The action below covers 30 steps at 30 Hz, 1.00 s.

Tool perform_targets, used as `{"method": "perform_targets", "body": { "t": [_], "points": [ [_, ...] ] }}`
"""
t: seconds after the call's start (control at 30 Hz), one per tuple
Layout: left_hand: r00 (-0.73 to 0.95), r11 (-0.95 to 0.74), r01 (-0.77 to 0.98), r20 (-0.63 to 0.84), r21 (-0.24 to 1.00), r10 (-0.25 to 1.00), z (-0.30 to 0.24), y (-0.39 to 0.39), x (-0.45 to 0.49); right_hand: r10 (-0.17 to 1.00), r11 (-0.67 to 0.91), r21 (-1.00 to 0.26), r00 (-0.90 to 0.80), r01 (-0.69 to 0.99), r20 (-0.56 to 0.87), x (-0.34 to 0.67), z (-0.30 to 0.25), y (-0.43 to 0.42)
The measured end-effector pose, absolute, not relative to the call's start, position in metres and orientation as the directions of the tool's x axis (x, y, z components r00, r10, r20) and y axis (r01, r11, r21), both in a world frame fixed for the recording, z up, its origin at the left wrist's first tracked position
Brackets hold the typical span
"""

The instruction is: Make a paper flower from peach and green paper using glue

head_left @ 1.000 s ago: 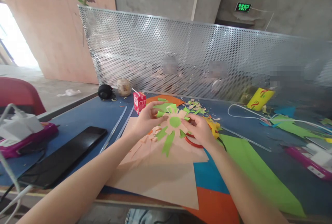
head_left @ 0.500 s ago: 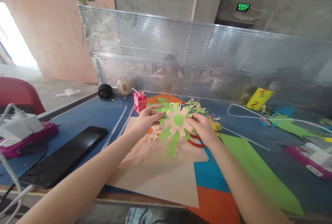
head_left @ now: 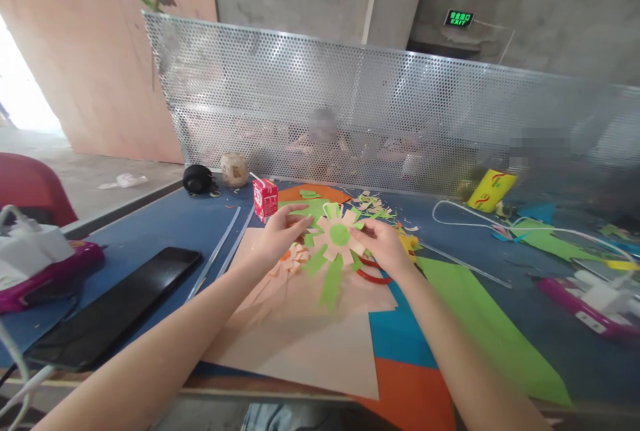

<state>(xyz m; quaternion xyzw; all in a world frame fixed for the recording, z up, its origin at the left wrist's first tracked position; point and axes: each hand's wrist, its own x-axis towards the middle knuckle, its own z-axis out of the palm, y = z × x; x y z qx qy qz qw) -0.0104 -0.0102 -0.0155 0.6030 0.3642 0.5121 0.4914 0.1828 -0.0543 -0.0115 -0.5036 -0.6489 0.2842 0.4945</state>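
Note:
A layered paper flower [head_left: 331, 248] with a round green centre, peach petals and green petals behind is held up over the desk. A green strip hangs below its centre. My right hand [head_left: 383, 244] pinches the petals on its right side. At the left edge, my left hand [head_left: 285, 232] has its thumb and fingers around the green petals; the fingertips are partly hidden. Below and left lies a smaller peach flower with an orange centre [head_left: 286, 255], on a peach paper sheet [head_left: 300, 351]. Scissors with red handles [head_left: 375, 276] lie partly under my right hand.
A red drink carton [head_left: 265, 199] stands behind my left hand. Paper scraps [head_left: 373, 204] lie farther back. A black phone [head_left: 120, 304] and power strip [head_left: 65, 271] are at left. Green paper [head_left: 490, 324] lies right, a yellow packet [head_left: 493, 190] beyond. A perforated metal screen [head_left: 300, 98] closes the back.
The view has shifted slightly, so everything sits a little farther left. Both hands stay at the flower, which has turned or tilted slightly.

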Motion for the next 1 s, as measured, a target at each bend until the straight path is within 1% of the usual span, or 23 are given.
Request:
{"method": "perform_targets", "body": {
  "t": [0.07, 0.17, 0.3, 0.43, 0.5, 0.63, 0.8, 1.0],
  "points": [
    [0.233, -0.275, -0.043, 0.278, 0.960, 0.932, -0.015, -0.012, -0.011, 0.930, 0.343, -0.855, -0.011, 0.390, 0.368, 0.183, -0.012, -0.054],
    [0.268, -0.297, -0.008, 0.288, 0.955, 0.920, -0.014, -0.014, -0.010, 0.931, 0.351, -0.863, -0.042, 0.363, 0.362, 0.183, -0.013, -0.054],
    [0.290, -0.328, 0.040, 0.303, 0.944, 0.908, -0.014, -0.019, -0.008, 0.940, 0.328, -0.864, -0.040, 0.382, 0.339, 0.182, -0.013, -0.053],
    [0.326, -0.301, 0.093, 0.256, 0.949, 0.910, -0.017, -0.022, -0.006, 0.934, 0.334, -0.867, -0.004, 0.370, 0.358, 0.182, -0.012, -0.052],
    [0.343, -0.273, 0.082, 0.230, 0.959, 0.911, -0.020, -0.022, -0.005, 0.929, 0.348, -0.877, 0.001, 0.332, 0.369, 0.182, -0.012, -0.052],
    [0.341, -0.286, 0.048, 0.253, 0.957, 0.905, -0.023, -0.019, -0.004, 0.932, 0.343, -0.889, 0.007, 0.304, 0.363, 0.182, -0.015, -0.050],
    [0.354, -0.253, 0.030, 0.226, 0.967, 0.907, -0.022, -0.019, -0.005, 0.925, 0.353, -0.901, 0.049, 0.253, 0.377, 0.182, -0.020, -0.045],
    [0.380, -0.176, 0.024, 0.154, 0.984, 0.912, -0.020, -0.023, -0.004, 0.915, 0.362, -0.886, 0.072, 0.289, 0.397, 0.182, -0.021, -0.043]
  ]
}}
